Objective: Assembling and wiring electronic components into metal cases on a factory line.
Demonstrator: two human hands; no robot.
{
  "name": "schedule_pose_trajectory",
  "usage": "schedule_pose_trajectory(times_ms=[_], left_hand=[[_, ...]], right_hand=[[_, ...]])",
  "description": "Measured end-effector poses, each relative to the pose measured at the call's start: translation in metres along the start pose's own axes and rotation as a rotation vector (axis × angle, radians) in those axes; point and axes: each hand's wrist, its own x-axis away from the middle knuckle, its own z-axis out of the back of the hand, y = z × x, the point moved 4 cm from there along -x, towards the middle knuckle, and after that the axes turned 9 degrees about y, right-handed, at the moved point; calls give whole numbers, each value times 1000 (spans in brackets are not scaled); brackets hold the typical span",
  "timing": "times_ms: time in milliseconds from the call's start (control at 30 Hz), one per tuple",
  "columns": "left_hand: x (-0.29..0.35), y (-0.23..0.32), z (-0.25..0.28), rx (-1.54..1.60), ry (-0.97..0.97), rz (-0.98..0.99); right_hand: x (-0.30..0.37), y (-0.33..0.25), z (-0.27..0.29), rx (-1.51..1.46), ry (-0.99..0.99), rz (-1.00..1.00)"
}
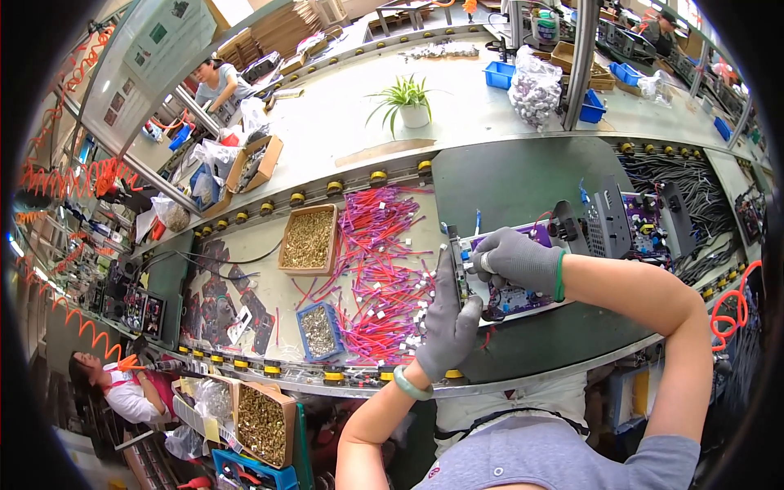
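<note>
Both my hands wear grey gloves and work at an electronic unit with a purple circuit board [514, 305] on the dark green work surface. My right hand [518, 260] reaches over the board's far left part with its fingers curled and pressed together; what lies between the fingertips is hidden. Beside the unit's left edge is my left hand [447, 327], its index finger stretched away from me and its thumb apart. A pile of red and purple wires [380, 302] with white connectors lies just left of that hand. Right of the board stands a grey perforated metal bracket [608, 219].
Left of the wires stand a cardboard box [307, 272] of brass-coloured parts and a blue bin [327, 356] of silvery parts. Grey cables [701, 200] and another board [643, 220] lie to the right. A potted plant [415, 116] stands beyond. Other people work farther off.
</note>
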Motion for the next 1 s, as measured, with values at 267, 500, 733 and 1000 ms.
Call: schedule_pose_trajectory(times_ms=[267,500,733,1000], left_hand=[[0,-2,-1,-46,25,-2],[-20,-44,19,414,-104,184],[-100,-210,97,-511,205,334],[-130,-243,48,-1301,128,192]], right_hand=[[3,-11,-2,75,17,55],[14,0,25,323,29,537],[71,6,69,728,640,992],[58,24,76,677,555,968]])
